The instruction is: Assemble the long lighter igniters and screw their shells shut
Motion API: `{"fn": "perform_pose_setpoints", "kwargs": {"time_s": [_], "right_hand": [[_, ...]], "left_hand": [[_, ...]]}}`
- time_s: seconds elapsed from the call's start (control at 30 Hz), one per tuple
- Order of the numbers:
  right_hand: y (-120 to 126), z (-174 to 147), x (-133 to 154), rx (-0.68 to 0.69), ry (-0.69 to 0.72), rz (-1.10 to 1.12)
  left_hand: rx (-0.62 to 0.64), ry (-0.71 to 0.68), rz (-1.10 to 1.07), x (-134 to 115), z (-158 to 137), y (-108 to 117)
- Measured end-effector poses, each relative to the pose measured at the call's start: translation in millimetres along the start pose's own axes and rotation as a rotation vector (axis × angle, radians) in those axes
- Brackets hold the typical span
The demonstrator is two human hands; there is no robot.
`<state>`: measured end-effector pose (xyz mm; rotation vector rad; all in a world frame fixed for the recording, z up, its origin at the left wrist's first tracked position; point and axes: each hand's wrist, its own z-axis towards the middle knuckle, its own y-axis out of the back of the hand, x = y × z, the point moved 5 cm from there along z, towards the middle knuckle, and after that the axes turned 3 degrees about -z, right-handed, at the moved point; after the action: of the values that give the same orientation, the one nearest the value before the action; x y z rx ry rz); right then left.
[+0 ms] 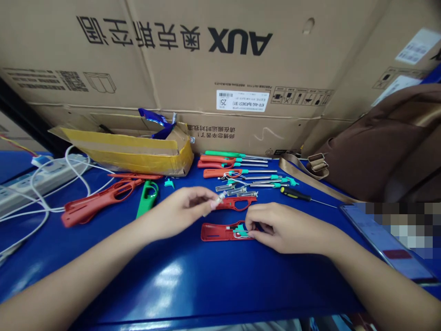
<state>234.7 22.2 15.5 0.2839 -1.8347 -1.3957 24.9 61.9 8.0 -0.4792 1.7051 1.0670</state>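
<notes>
My left hand (182,209) is closed in a pinch on a small clear lighter fuel tank (220,197) with a whitish valve end, mostly covered by the fingers. Just right of it, my right hand (275,230) is closed around the right end of a red lighter half-shell (212,233) lying on the table. A green trigger piece (241,231) and white wires sit inside that shell. Behind it lies another red half-shell (236,203). Several clear tanks (237,191) rest beyond, partly behind the left fingertips.
Several red and green lighters (222,173) with metal tubes lie at the back. Loose red shells (93,204) and a green shell (147,197) are left. A screwdriver (295,193), phone (386,241) and brown bag (386,147) stand right; a yellow-taped box (138,154) and power strip (34,184) left.
</notes>
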Motion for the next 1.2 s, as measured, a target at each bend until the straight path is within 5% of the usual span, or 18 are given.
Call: {"fn": "perform_pose_setpoints", "kwargs": {"time_s": [0.2,0.33,0.5,1.2], "right_hand": [[-10.2,5.7,-9.8,0.045,-0.178,0.289],[-27.1,6.0,-18.7,0.149,-0.356,0.654],[-34.6,12.0,-15.8,0.142,-0.339,0.930],[-25.5,14.0,-16.2,0.081,-0.333,0.854]], "left_hand": [[0.220,0.126,-0.414,4.6,-7.5,-46.5],[0.236,0.132,-0.499,10.3,-6.8,-54.0],[0.213,0.138,-0.557,15.2,-4.8,-53.5],[0.211,0.175,-0.482,14.1,-0.8,-47.9]]}}
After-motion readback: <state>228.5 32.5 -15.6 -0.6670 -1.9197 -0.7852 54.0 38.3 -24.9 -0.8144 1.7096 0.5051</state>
